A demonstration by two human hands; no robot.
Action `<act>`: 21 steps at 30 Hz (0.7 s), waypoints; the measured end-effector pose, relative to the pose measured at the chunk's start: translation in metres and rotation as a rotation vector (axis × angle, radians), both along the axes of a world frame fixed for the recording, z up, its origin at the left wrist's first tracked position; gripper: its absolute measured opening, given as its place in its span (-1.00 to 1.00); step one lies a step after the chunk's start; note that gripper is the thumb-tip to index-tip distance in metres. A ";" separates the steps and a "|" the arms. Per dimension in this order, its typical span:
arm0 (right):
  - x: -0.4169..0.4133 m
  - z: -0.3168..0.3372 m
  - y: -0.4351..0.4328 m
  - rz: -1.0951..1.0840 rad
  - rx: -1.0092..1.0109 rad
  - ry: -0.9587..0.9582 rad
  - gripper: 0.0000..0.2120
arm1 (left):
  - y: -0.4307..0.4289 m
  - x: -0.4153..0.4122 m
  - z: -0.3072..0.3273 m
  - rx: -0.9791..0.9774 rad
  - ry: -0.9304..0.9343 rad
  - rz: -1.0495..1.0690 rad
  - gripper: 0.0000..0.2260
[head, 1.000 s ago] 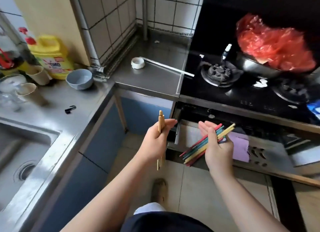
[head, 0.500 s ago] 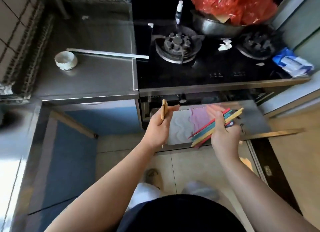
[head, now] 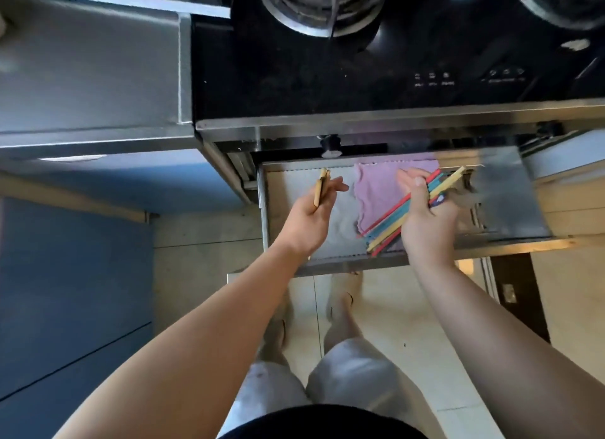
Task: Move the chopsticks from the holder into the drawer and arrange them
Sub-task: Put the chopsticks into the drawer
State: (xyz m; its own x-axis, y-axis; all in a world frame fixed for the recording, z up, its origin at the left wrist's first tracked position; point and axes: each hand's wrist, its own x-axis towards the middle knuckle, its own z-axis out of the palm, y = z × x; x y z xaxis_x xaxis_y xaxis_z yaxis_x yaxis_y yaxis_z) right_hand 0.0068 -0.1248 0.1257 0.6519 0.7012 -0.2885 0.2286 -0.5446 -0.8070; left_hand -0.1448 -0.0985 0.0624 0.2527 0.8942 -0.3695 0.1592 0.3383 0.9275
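hovering over drawer (head: 510, 206) to lay bundles down | left hand (head: 309, 216) curled round wooden chopsticks (head: 320, 189) | right hand (head: 425, 216) gripping coloured chopsticks (head: 391, 222), thumb clamped

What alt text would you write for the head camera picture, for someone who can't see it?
Seen from above, a person's left hand holds a few wooden chopsticks and the right hand grips a bundle of coloured chopsticks over an open metal drawer. A purple cloth lies in the drawer, which sits below a black gas stove.
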 end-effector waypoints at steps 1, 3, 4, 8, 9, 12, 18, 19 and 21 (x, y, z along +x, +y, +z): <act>0.009 -0.011 0.006 0.005 -0.015 0.010 -0.76 | 0.004 0.009 -0.010 -0.012 0.015 0.002 -0.74; 0.026 -0.033 0.019 0.031 -0.046 0.033 -0.73 | 0.011 0.026 -0.027 -0.043 0.050 0.017 -0.71; 0.031 -0.042 0.023 0.053 -0.060 0.035 -0.71 | 0.015 0.033 -0.034 -0.052 0.069 0.019 -0.70; 0.060 -0.096 0.047 0.151 -0.099 0.103 -0.74 | 0.032 0.070 -0.078 -0.095 0.149 0.041 -0.72; 0.067 -0.111 0.052 0.172 -0.116 0.133 -0.76 | 0.035 0.077 -0.091 -0.106 0.171 0.054 -0.73; 0.087 -0.156 0.068 0.237 -0.181 0.176 -0.76 | 0.044 0.094 -0.126 -0.190 0.209 0.099 -0.74; 0.099 -0.226 0.097 0.307 -0.301 0.245 -0.74 | 0.069 0.109 -0.185 -0.386 0.248 0.154 -0.75; 0.100 -0.236 0.102 0.327 -0.317 0.231 -0.74 | 0.073 0.110 -0.193 -0.412 0.241 0.164 -0.75; 0.099 -0.253 0.109 0.378 -0.372 0.164 -0.75 | 0.080 0.111 -0.209 -0.468 0.230 0.173 -0.77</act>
State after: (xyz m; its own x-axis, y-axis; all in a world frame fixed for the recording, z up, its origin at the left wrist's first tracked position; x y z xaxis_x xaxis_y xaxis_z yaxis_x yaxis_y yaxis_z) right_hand 0.1061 -0.0157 -0.1270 0.3005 0.7089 -0.6381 0.3507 -0.7043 -0.6173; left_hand -0.0342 -0.0189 -0.1470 -0.0177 0.6429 -0.7658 0.2452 0.7453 0.6200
